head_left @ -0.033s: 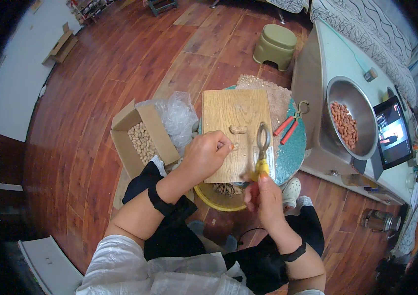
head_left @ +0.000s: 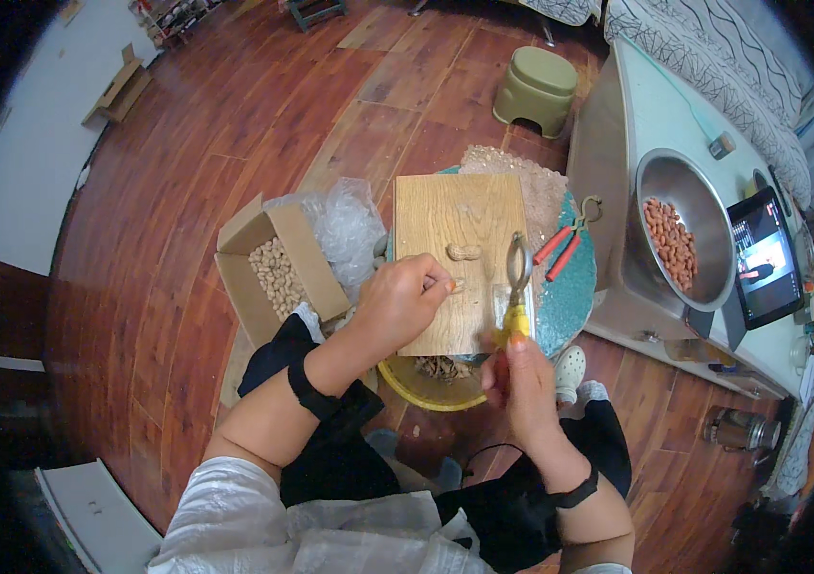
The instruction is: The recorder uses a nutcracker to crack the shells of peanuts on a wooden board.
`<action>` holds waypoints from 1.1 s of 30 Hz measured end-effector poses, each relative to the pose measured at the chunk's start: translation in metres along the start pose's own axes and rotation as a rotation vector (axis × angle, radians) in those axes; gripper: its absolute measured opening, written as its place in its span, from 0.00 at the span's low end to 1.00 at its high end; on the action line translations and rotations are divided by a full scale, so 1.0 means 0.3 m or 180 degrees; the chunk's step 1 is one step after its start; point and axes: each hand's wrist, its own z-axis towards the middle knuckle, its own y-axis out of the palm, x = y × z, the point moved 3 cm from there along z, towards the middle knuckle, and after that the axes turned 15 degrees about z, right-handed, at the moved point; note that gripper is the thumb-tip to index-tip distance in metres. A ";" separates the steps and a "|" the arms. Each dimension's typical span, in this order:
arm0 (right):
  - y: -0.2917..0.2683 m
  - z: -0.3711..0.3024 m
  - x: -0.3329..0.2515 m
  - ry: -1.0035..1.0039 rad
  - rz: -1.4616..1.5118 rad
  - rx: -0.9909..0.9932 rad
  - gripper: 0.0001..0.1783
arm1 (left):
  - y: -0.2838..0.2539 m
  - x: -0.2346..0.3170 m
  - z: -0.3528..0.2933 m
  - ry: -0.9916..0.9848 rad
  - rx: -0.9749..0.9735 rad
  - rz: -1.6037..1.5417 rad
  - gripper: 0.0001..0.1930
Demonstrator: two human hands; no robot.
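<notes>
At the left side of the wooden board (head_left: 417, 215), my left hand (head_left: 402, 301) pinches a small pale peanut (head_left: 459, 285) between thumb and fingertips, close to the surface. Only the peanut's end shows. Just beyond it an unshelled peanut (head_left: 462, 252) lies on the board. My right hand (head_left: 527, 383) is wrapped round the yellow handles of nut pliers (head_left: 519, 268) with looped metal jaws. They point away from me over the board's right edge, apart from both peanuts.
Red-handled pliers (head_left: 560, 251) lie on the teal round surface (head_left: 574, 297) under the board. A yellow basin (head_left: 417, 394) with shells sits below. Left stands a cardboard box (head_left: 326, 277) of unshelled peanuts; right, a steel bowl (head_left: 713, 253) of shelled ones beside a tablet (head_left: 766, 258).
My right hand and the yellow-handled pliers have shifted slightly to the right. My left hand has kept its place with the peanut.
</notes>
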 end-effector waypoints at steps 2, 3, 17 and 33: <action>-0.040 0.024 -0.016 -0.0365 -0.0242 0.0188 0.20 | 0.002 0.002 -0.001 -0.0013 -0.0031 0.0011 0.08; -0.058 0.041 -0.023 -0.0639 -0.0585 0.0320 0.20 | 0.003 0.002 -0.001 0.0050 -0.0004 -0.0025 0.08; -0.066 0.166 -0.083 -0.2154 -0.3193 0.1034 0.28 | 0.000 0.014 -0.012 0.0624 0.0190 0.0191 0.07; 0.046 0.111 -0.067 -0.3250 -0.3036 0.0183 0.24 | 0.025 0.016 -0.029 -0.0456 -0.1279 -0.1863 0.12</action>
